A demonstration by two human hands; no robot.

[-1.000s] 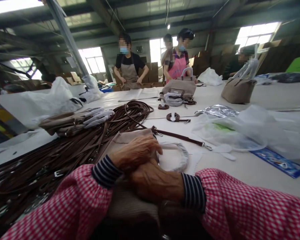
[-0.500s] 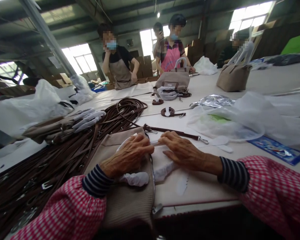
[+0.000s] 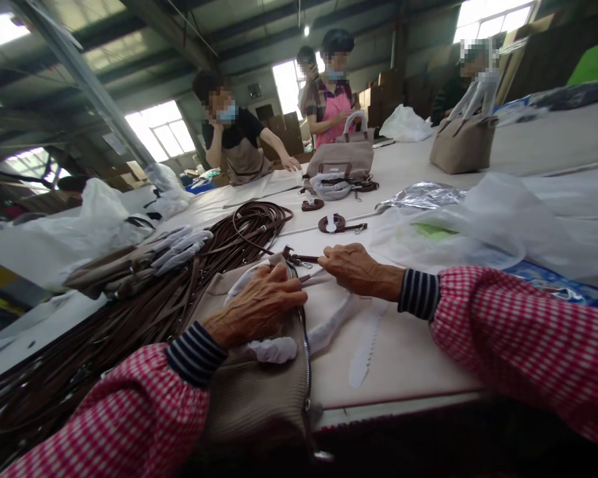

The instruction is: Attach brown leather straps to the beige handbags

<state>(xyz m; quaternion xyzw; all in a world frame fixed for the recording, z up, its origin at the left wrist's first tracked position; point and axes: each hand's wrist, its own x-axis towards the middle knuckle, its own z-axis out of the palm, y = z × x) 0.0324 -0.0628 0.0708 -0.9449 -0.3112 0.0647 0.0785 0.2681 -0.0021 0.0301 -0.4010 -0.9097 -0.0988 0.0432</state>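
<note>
A taupe ribbed bag (image 3: 259, 405) with an open zipper lies at the table's front edge. On its upper part rests my left hand (image 3: 266, 299), fingers curled around something I cannot make out near the zipper. My right hand (image 3: 351, 269) is closed on a dark brown strap (image 3: 306, 257), whose other end, with a metal clasp, lies by the bag's top corner. White wrapping covers the bag's handles (image 3: 274, 350). A white toothed strip (image 3: 366, 352) lies right of the bag.
Many brown straps (image 3: 179, 299) and wrapped-handle bags (image 3: 129, 265) fill the left. Ahead are coiled straps (image 3: 333, 223) and an upright bag (image 3: 343, 159). Plastic bags (image 3: 503, 219) lie at the right. Several people are beyond the table.
My right hand has closed on the brown strap, its fingers drawn together from a looser spread. Across the table, one person's hand has reached onto the tabletop.
</note>
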